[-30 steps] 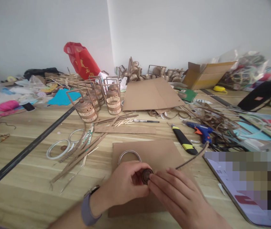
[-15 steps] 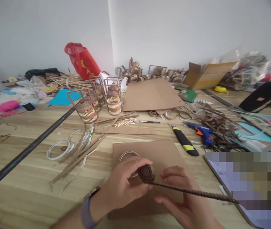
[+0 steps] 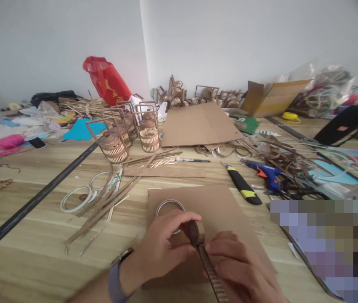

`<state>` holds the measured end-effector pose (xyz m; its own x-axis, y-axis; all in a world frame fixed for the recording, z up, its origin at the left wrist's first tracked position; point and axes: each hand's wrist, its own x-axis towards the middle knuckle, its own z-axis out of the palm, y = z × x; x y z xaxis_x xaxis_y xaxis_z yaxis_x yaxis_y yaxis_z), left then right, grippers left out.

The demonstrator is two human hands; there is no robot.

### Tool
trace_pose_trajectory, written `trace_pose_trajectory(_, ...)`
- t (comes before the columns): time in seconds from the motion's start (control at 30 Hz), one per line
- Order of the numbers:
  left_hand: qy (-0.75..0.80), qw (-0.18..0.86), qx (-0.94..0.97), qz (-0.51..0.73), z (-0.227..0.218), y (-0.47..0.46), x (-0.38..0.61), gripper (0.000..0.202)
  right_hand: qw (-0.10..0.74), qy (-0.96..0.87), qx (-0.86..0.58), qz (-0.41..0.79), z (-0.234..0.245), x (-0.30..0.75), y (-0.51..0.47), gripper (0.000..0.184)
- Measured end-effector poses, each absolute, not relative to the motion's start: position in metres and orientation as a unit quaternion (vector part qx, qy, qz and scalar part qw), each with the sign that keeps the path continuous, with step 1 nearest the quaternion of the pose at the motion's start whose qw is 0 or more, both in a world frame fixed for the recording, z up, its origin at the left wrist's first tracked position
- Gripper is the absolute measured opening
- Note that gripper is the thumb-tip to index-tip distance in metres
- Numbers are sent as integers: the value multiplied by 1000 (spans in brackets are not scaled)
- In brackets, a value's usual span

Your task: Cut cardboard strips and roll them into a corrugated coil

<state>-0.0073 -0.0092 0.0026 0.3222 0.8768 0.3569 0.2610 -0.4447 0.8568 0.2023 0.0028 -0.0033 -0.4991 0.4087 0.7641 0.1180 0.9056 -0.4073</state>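
My left hand (image 3: 158,246), wearing a watch, pinches a small tight coil (image 3: 194,232) of brown corrugated cardboard strip between thumb and fingers. From the coil, the strip's loose tail (image 3: 210,271) runs down toward me with its ridged face showing. Curled against that tail, close to the coil, are the closed fingers of my right hand (image 3: 243,265). Both hands are above a flat cardboard sheet (image 3: 210,202). Partly behind my left fingers, a pale tape ring (image 3: 170,202) lies on this sheet.
A utility knife (image 3: 244,185) and a blue glue gun (image 3: 265,172) lie to the right, near tangled brown strips (image 3: 279,153). Tape rings (image 3: 76,199) and long strips (image 3: 103,206) are at left. Small lidded baskets (image 3: 114,147) stand behind, beside a large cardboard piece (image 3: 200,124).
My right hand has closed onto the strip beside the coil. The tail has swung from pointing right to pointing down toward me, and the coil has turned with it.
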Motion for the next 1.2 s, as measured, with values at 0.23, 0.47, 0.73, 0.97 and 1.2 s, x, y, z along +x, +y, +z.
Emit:
trace_pose_trajectory(0.23, 383, 350, 730, 444, -1, -8, -5, 39, 497, -834, -162, 179, 6, 195, 5, 19)
trace_pose_trajectory(0.47, 395, 321, 740, 441, -2, -11, -4, 40, 483, -832, -190, 197, -6, 198, 4, 28)
trace_pose_trajectory(0.73, 382, 260, 779, 425, 4, -14, -3, 36, 471, -836, -215, 182, -4, 201, 4, 29)
trace_pose_trajectory(0.97, 380, 242, 784, 427, 2, -17, -1, 40, 475, -834, -230, 162, -2, 200, 7, 18)
trace_pose_trajectory(1.2, 412, 306, 726, 457, 8, -8, -12, 34, 451, -838, -269, 147, -4, 198, 17, 19)
